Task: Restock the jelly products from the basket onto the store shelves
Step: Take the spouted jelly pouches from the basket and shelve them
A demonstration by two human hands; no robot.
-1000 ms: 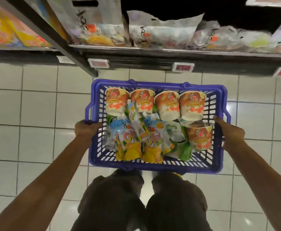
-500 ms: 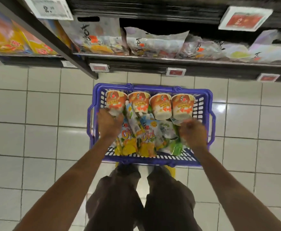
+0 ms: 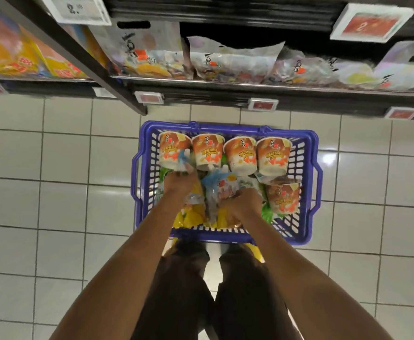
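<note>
Head view: the store shelves (image 3: 250, 82), already lined with bagged stock, are seen just beyond the blue basket (image 3: 309, 217), which is judged to be set on the floor close below them so that reaches are kept short. Five jelly cups (image 3: 273, 155) are laid along its far and right sides, and jelly pouches (image 3: 219, 190) are heaped nearer. The left hand (image 3: 179, 185) and right hand (image 3: 240, 204) are both clamped on pouches, seemingly for lifting out.

We saw a white tiled floor (image 3: 53, 192) with grey grout lines and a bright glare (image 3: 328, 159) on one tile. A white price label (image 3: 78, 8) hung at top left, a large red price tag (image 3: 370, 23) at top right, and three small red tags (image 3: 262, 104) sat in a row above the tiles.
</note>
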